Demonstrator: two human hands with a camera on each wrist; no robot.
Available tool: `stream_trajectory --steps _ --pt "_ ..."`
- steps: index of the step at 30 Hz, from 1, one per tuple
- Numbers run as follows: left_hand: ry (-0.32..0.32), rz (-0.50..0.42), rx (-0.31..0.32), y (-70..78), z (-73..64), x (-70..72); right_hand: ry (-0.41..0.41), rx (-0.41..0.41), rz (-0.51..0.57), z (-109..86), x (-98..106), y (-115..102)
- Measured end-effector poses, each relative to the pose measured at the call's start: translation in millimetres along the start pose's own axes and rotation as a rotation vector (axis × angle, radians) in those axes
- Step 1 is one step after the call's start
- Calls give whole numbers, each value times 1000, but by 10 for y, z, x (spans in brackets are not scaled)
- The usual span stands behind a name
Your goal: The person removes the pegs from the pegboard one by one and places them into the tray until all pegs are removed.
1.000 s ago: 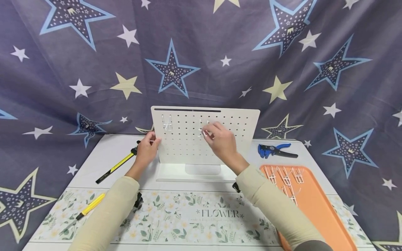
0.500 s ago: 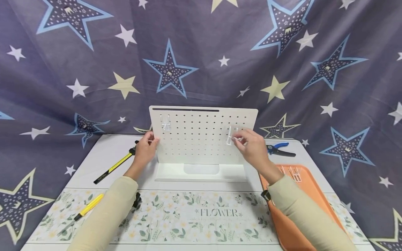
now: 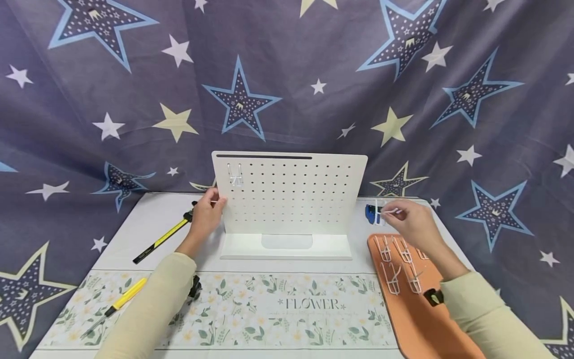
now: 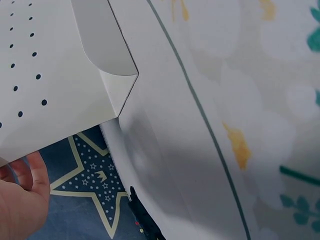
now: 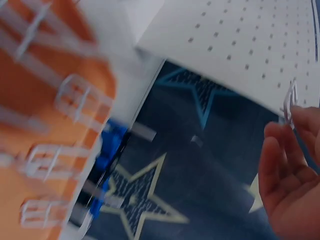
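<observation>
A white pegboard [image 3: 287,227] stands upright on its base, with one white wire hook [image 3: 235,175] hung near its upper left corner. My left hand [image 3: 207,215] grips the board's left edge, its fingers [image 4: 37,172] going behind the panel. To the right of the board, my right hand [image 3: 414,222] pinches another white wire hook [image 3: 377,213] between thumb and fingers. That hook overlaps the blue tool behind it in the head view. In the right wrist view the held hook [image 5: 291,100] juts up from the fingertips.
An orange tray [image 3: 426,324] at the right bears several white wire hooks [image 3: 392,279]. A blue-and-black plier-like tool [image 3: 370,213] lies behind it. On the left lie a yellow-and-black long tool [image 3: 169,234] and a yellow-handled tool [image 3: 130,294]. A star-printed curtain [image 3: 287,75] hangs behind.
My right hand has moved right with its hook, from in front of the board's middle to beyond its right edge above the tray's far end. The left hand stays on the board.
</observation>
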State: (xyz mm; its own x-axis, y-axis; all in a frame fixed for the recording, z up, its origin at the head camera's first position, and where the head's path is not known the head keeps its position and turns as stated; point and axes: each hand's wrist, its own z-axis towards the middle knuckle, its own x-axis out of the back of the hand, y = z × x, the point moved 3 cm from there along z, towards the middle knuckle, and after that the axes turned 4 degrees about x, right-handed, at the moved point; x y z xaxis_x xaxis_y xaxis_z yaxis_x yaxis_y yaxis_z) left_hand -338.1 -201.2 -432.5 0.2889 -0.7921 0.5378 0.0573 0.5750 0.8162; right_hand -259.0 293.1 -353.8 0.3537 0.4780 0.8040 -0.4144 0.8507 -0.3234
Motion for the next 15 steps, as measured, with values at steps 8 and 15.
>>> stream_trajectory --steps 8,15 --pt "5 -19 -13 5 2 3 -139 -55 -12 -278 270 457" --pt "4 -10 -4 -8 -4 -12 -197 -114 11 -601 325 871"
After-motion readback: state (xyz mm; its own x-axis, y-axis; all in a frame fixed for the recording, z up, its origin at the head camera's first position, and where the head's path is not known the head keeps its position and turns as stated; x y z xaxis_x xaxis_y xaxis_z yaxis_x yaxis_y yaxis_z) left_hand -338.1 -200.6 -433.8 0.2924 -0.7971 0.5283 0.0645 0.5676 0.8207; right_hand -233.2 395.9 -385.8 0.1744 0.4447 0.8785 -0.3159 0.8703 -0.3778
